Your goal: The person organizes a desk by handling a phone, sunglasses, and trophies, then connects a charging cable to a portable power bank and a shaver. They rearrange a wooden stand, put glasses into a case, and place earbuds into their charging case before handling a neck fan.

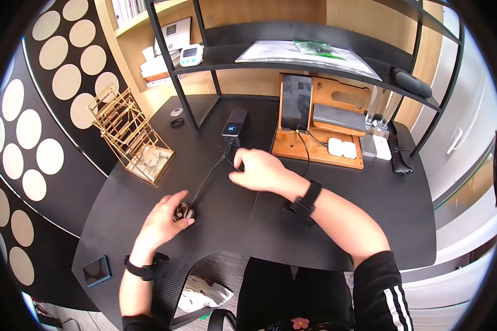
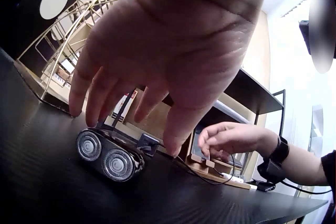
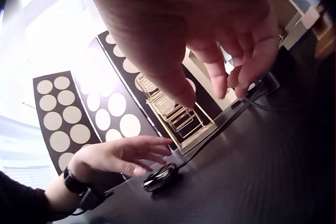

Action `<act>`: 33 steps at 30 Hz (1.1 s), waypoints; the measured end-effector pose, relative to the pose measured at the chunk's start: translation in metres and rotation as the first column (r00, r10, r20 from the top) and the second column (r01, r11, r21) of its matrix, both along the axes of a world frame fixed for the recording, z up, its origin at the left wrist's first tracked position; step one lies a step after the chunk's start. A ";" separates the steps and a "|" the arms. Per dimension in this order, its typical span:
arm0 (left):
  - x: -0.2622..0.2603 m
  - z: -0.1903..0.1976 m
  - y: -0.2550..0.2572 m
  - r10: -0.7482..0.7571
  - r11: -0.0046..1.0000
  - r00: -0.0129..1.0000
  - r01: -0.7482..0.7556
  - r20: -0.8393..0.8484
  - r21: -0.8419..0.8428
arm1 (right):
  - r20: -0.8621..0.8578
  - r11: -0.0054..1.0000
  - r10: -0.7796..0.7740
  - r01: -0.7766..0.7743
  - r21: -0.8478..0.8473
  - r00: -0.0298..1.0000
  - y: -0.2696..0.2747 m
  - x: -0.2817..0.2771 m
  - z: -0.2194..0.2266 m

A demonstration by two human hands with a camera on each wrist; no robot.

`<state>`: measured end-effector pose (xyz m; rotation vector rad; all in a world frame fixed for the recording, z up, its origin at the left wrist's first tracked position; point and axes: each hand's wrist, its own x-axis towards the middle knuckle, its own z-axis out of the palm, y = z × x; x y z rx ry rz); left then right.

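A small two-headed electric shaver [image 2: 107, 155] lies on the black desk, its two round metal foils showing in the left wrist view. My left hand [image 1: 163, 218] hovers right over it with fingers spread and thumb apart; the hand partly hides the shaver in the head view. A thin black cable [image 1: 207, 179] runs from the shaver's end toward a power bank [image 1: 234, 126] with a lit display. Just in front of the power bank is my right hand [image 1: 259, 170], its fingers loosely bent. In the right wrist view its thumb and fingers stand apart, with nothing between them.
A gold wire ferris-wheel ornament [image 1: 132, 138] stands at the left. Behind the right hand is a wooden charging stand [image 1: 320, 144] holding a phone [image 1: 296, 102]. A black shelf [image 1: 221, 55] spans the back. A dark blue flat case [image 1: 96, 271] lies at the front left edge.
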<state>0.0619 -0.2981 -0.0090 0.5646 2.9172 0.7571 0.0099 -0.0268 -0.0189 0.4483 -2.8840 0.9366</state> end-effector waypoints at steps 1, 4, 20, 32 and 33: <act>-0.002 -0.005 0.001 -0.032 0.999 0.998 0.030 -0.046 -0.038 | -0.028 0.997 -0.078 0.077 -0.027 0.997 -0.002 -0.010 0.002; -0.004 -0.012 0.004 -0.058 0.989 0.997 0.050 -0.055 -0.137 | 0.066 0.948 -0.219 0.229 -0.223 0.973 0.004 -0.051 0.010; 0.000 -0.012 0.010 -0.147 0.983 0.988 0.139 -0.056 -0.121 | 0.455 0.846 -0.506 0.524 0.096 0.733 -0.061 -0.152 0.017; -0.002 -0.016 0.009 -0.177 0.978 0.981 0.166 -0.081 -0.125 | 0.466 0.836 -0.545 0.498 0.232 0.697 -0.063 -0.172 -0.003; -0.002 -0.017 0.009 -0.193 0.975 0.976 0.178 -0.106 -0.133 | 0.472 0.833 -0.549 0.500 0.238 0.690 -0.062 -0.172 -0.002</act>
